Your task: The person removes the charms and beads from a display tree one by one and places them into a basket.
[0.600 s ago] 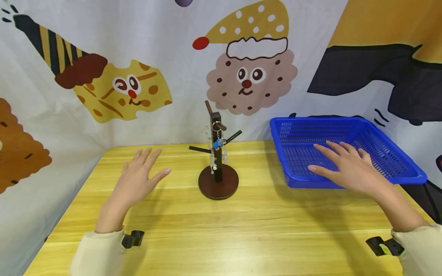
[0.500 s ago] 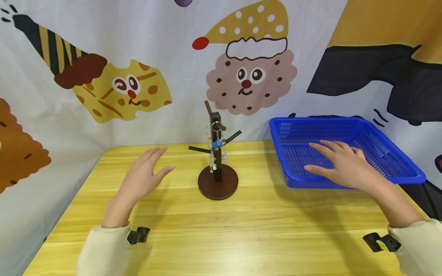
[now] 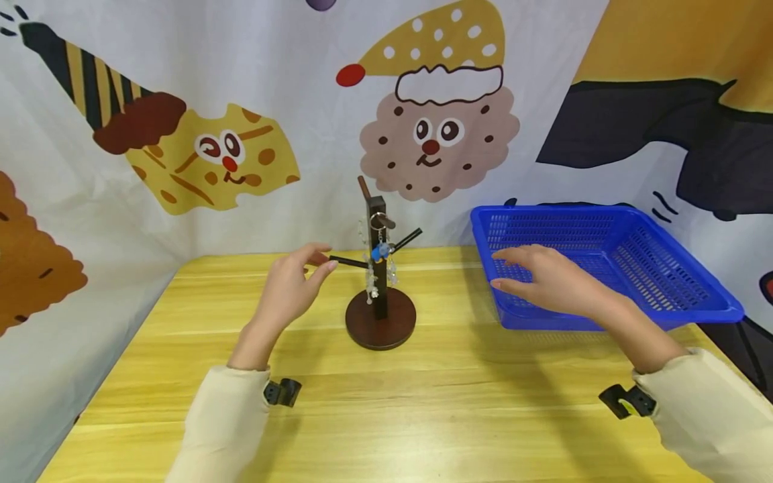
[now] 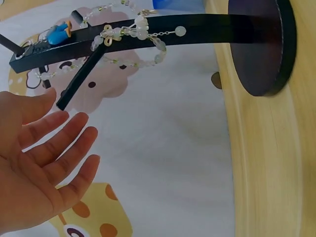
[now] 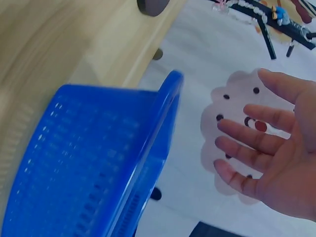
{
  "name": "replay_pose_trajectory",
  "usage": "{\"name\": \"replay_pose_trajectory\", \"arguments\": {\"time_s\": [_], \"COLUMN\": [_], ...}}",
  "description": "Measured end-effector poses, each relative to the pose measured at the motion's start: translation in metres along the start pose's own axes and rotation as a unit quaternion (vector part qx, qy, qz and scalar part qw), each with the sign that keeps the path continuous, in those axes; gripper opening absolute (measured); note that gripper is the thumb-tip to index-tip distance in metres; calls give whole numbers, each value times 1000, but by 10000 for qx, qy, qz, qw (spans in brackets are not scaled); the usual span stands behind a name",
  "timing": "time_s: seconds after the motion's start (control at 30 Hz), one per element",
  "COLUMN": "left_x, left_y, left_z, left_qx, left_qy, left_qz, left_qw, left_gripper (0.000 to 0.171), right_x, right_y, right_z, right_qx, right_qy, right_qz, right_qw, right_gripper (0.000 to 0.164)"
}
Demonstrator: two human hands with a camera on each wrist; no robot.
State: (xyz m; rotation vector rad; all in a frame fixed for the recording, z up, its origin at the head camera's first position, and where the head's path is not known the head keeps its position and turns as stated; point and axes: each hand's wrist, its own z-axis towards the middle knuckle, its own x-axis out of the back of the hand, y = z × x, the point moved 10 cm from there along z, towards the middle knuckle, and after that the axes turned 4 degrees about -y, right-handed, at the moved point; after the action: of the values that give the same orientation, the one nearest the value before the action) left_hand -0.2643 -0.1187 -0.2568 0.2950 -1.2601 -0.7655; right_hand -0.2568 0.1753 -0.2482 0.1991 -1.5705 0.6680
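Note:
A dark wooden stand (image 3: 380, 322) with a round base and several pegs stands mid-table. A beaded bracelet (image 4: 160, 47) hangs on its left peg (image 4: 81, 79), and more beads show on the right side. From the front peg hangs a keychain with a small blue figure (image 3: 381, 252). My left hand (image 3: 288, 288) has its thumb and fingertips right at the tip of the left peg, fingers loosely bent and apart. My right hand (image 3: 546, 282) is above the left part of the blue basket, fingers extended, holding nothing; the right wrist view shows its palm (image 5: 291, 163).
A blue plastic basket (image 3: 504, 315) with perforated walls stands at the back right of the wooden table (image 3: 386, 409). Behind the table hangs a white cloth (image 3: 326, 121) printed with cartoon biscuits and cheese.
My left hand has moved right, up to the stand's left peg, its fingers bending in. The right hand has shifted left over the basket toward the stand. Stand and basket stay put.

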Motion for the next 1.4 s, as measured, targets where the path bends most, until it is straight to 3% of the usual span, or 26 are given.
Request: {"name": "replay_pose_trajectory", "arguments": {"time_s": [0.3, 0.7, 1.4], "left_x": [1, 0, -3], "left_y": [-2, -2, -5], "left_z": [4, 3, 4], "left_qx": [27, -35, 54], "left_qy": [153, 183, 24], "left_qz": [-367, -537, -589], "left_qw": [9992, 9984, 9982], "left_gripper": [19, 16, 17], "right_x": [-5, -15, -7], "right_y": [-30, -71, -110], "right_z": [22, 52, 92], "right_qx": [645, 1154, 1210], "right_qy": [18, -102, 419], "right_qz": [366, 686, 1054], "right_qw": [9972, 9909, 9862], "right_gripper": [33, 28, 25]}}
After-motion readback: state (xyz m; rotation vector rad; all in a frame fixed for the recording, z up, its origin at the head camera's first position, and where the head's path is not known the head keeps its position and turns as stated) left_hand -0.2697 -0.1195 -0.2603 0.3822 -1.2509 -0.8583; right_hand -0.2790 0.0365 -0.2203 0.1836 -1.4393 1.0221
